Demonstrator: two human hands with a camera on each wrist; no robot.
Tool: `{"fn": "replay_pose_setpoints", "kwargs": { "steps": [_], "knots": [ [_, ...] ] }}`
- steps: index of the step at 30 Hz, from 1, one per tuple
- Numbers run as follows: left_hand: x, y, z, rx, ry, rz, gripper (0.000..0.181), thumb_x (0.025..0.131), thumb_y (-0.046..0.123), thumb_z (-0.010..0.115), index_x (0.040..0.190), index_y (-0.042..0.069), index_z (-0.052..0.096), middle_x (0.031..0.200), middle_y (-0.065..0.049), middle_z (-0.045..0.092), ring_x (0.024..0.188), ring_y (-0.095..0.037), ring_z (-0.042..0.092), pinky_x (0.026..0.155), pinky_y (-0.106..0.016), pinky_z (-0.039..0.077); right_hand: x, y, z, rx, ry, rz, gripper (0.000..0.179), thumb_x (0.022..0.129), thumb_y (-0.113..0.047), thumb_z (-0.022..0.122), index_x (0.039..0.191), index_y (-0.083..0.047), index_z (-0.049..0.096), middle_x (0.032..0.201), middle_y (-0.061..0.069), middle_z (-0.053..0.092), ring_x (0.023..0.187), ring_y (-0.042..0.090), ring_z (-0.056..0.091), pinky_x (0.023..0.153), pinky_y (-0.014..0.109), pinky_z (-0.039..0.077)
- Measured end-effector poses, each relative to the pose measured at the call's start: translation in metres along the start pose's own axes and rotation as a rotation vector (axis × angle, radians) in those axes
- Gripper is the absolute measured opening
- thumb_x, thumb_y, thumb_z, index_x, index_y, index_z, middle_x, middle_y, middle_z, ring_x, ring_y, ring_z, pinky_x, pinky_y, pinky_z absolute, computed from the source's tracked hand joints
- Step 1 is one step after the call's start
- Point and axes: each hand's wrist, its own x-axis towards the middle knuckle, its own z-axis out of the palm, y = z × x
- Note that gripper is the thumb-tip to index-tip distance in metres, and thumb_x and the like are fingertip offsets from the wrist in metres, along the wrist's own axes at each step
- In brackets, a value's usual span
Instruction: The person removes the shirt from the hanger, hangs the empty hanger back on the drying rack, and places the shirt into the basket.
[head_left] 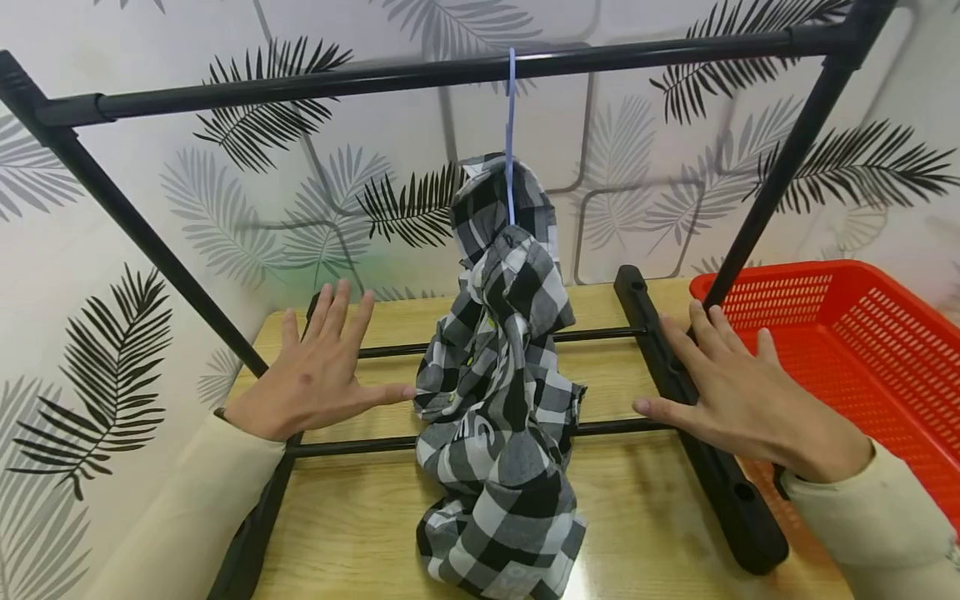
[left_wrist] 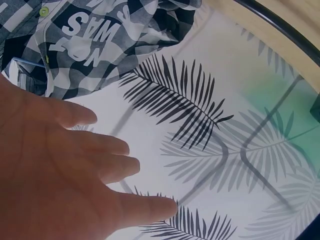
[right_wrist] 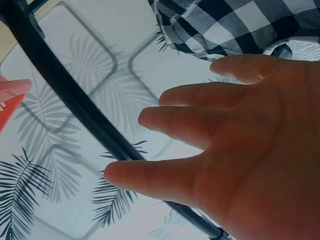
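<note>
A black, grey and white checked hooded shirt (head_left: 517, 400) hangs from a thin blue hanger (head_left: 512, 133) on the top bar of a black rack. White lettering and small yellow buttons show on its cloth in the left wrist view. To the left of the shirt, my left hand (head_left: 311, 375) is spread with straight fingers; its thumb tip appears close to the shirt's edge, and whether they touch I cannot tell. My right hand (head_left: 738, 392) is likewise spread, right of the shirt and in front of the rack's right foot. Both hands hold nothing.
The black rack's top bar (head_left: 315, 83) spans the view, with slanted side posts and two lower crossbars. A red plastic basket (head_left: 840, 292) stands at the right on the wooden table (head_left: 345, 517). Behind is a leaf-patterned wall covering (head_left: 637, 158).
</note>
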Motion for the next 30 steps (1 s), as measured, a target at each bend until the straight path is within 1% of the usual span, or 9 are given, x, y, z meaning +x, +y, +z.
{"fn": "replay_pose_setpoints", "kwargs": {
  "steps": [6, 11, 14, 19, 23, 26, 30],
  "knots": [
    [-0.004, 0.000, -0.001, -0.019, 0.006, -0.020, 0.121, 0.080, 0.085, 0.049, 0.161, 0.009, 0.001, 0.164, -0.018, -0.013, 0.151, -0.034, -0.013, 0.110, -0.071, -0.004, 0.007, -0.011, -0.004, 0.016, 0.006, -0.051, 0.102, 0.090, -0.073, 0.049, 0.161, -0.008, 0.013, 0.163, 0.027, -0.002, 0.147, 0.050, 0.003, 0.103, 0.079, -0.003],
    [-0.006, -0.002, 0.000, -0.017, 0.012, -0.039, 0.122, 0.079, 0.086, 0.048, 0.161, 0.008, 0.003, 0.164, -0.018, -0.012, 0.151, -0.035, -0.012, 0.110, -0.071, -0.004, 0.011, -0.017, -0.006, 0.020, 0.005, -0.086, 0.102, 0.091, -0.072, 0.050, 0.161, -0.008, 0.011, 0.163, 0.026, -0.003, 0.148, 0.049, 0.000, 0.105, 0.077, -0.007],
    [-0.004, -0.001, -0.001, -0.024, 0.024, -0.040, 0.121, 0.079, 0.086, 0.049, 0.161, 0.009, 0.004, 0.164, -0.018, -0.011, 0.151, -0.034, -0.012, 0.111, -0.071, -0.003, 0.013, -0.019, -0.008, 0.016, 0.006, -0.101, 0.102, 0.091, -0.072, 0.050, 0.161, -0.008, 0.010, 0.163, 0.025, -0.006, 0.148, 0.048, -0.002, 0.105, 0.077, -0.007],
    [0.004, 0.006, -0.006, -0.036, 0.041, -0.008, 0.118, 0.081, 0.083, 0.052, 0.161, 0.010, 0.003, 0.164, -0.018, -0.012, 0.151, -0.033, -0.013, 0.111, -0.071, -0.005, 0.013, -0.017, -0.012, 0.004, 0.020, -0.111, 0.102, 0.091, -0.070, 0.051, 0.161, -0.007, 0.010, 0.163, 0.026, -0.007, 0.148, 0.049, -0.001, 0.103, 0.078, -0.007],
    [0.015, 0.014, -0.009, -0.031, 0.026, 0.020, 0.117, 0.082, 0.081, 0.053, 0.161, 0.010, 0.002, 0.164, -0.018, -0.012, 0.150, -0.033, -0.015, 0.111, -0.070, -0.005, 0.007, -0.012, -0.012, 0.012, 0.027, -0.100, 0.102, 0.092, -0.069, 0.052, 0.161, -0.008, 0.010, 0.162, 0.027, -0.007, 0.147, 0.050, -0.001, 0.103, 0.078, -0.008],
    [0.021, 0.020, -0.010, -0.024, 0.012, 0.043, 0.116, 0.083, 0.079, 0.054, 0.161, 0.010, 0.003, 0.164, -0.019, -0.011, 0.151, -0.033, -0.014, 0.111, -0.070, -0.005, 0.002, -0.009, -0.010, 0.019, 0.030, -0.088, 0.102, 0.092, -0.068, 0.053, 0.161, -0.007, 0.010, 0.162, 0.028, -0.007, 0.147, 0.051, -0.002, 0.102, 0.078, -0.007],
    [0.028, 0.027, -0.010, -0.016, 0.012, 0.071, 0.114, 0.085, 0.077, 0.055, 0.161, 0.009, 0.004, 0.164, -0.020, -0.009, 0.151, -0.035, -0.012, 0.111, -0.070, -0.003, -0.002, -0.005, -0.008, 0.014, 0.040, -0.078, 0.102, 0.092, -0.067, 0.053, 0.160, -0.005, 0.011, 0.162, 0.029, -0.007, 0.146, 0.053, 0.001, 0.102, 0.080, -0.006]
  ]
}}
